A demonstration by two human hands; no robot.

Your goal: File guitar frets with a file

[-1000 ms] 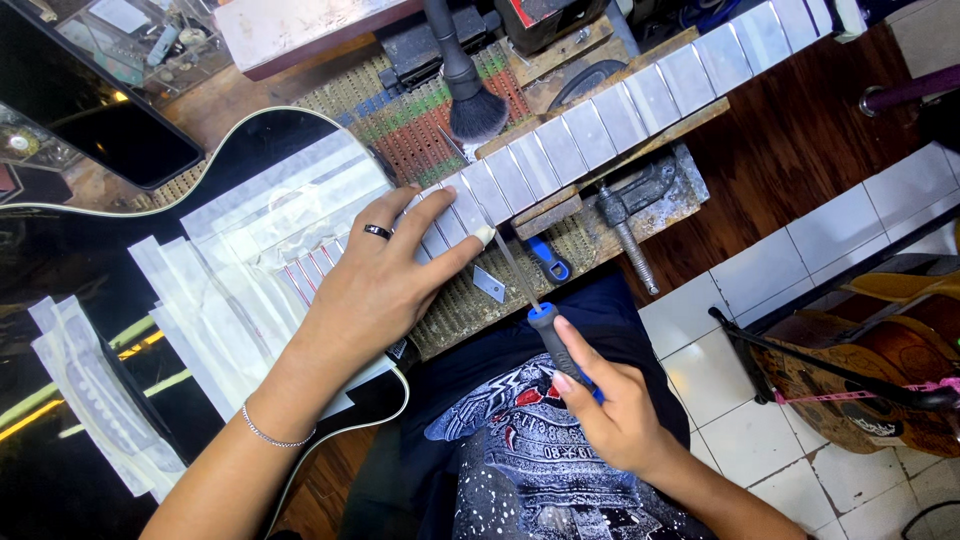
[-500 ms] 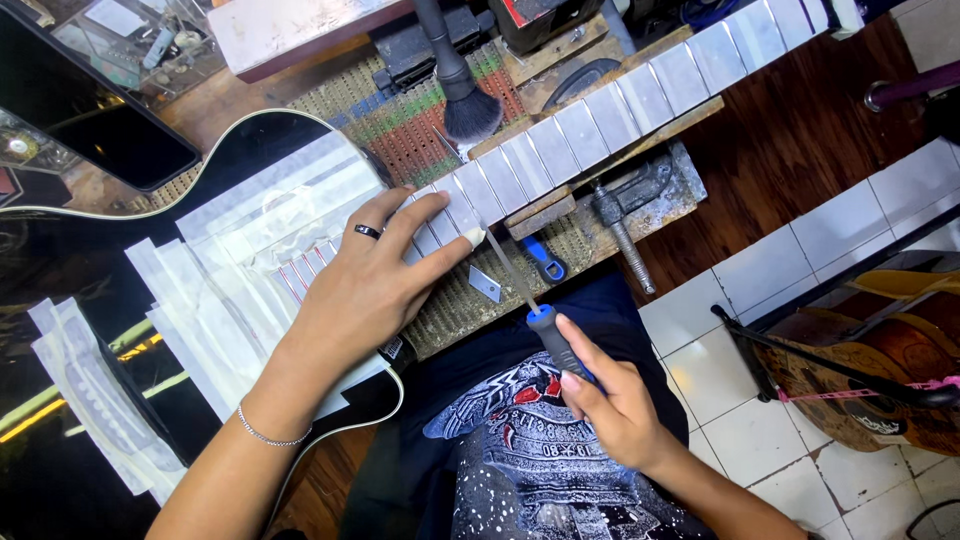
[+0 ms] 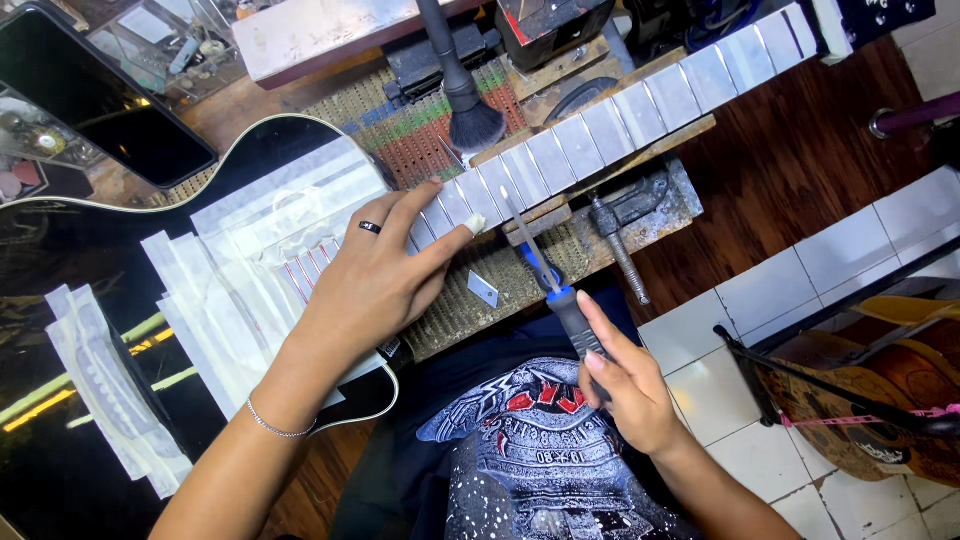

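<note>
Guitar neck [image 3: 610, 120] masked in pale tape, left hand [image 3: 385, 275] spread open on it, right hand [image 3: 625, 385] gripping a dark-handled tool [image 3: 560, 295].

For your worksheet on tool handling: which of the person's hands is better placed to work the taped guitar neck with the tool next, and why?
Probably the right hand: it already grips the dark-handled tool, whose tip points at the taped guitar neck. The left hand lies flat, fingers pressing on the neck.

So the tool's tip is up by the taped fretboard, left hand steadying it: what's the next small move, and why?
Probably lower the tool tip onto the gap between tape strips on the neck. The right hand holds it just above, and the left hand already braces the neck.
</note>
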